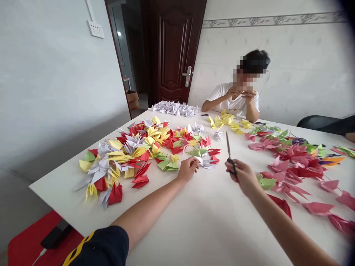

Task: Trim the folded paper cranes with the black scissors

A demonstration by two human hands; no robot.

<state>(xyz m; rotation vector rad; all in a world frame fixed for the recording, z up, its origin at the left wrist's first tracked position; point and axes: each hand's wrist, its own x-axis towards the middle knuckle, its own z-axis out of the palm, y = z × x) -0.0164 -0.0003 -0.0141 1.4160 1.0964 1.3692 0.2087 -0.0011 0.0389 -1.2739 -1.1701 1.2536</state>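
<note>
My right hand (244,178) is wrapped round the black handles of a pair of scissors (228,145), whose blades point up and away from me. On the table's middle, my left hand (189,169) has its fingers curled together in a pinch. A white paper crane (206,163) lies right at those fingertips, but what they grip, if anything, is hidden. Just beyond it sit a green paper crane (198,152) and a red paper crane (214,152). A large heap of red, yellow, white and green folded cranes (133,144) spreads to the left of my left hand.
Pink, red and green cranes (294,162) cover the right side of the white table (177,229). White cranes (174,108) are piled at the far edge, yellow ones (223,120) before a seated person (222,94) with both hands raised. A red stool (30,236) stands at lower left.
</note>
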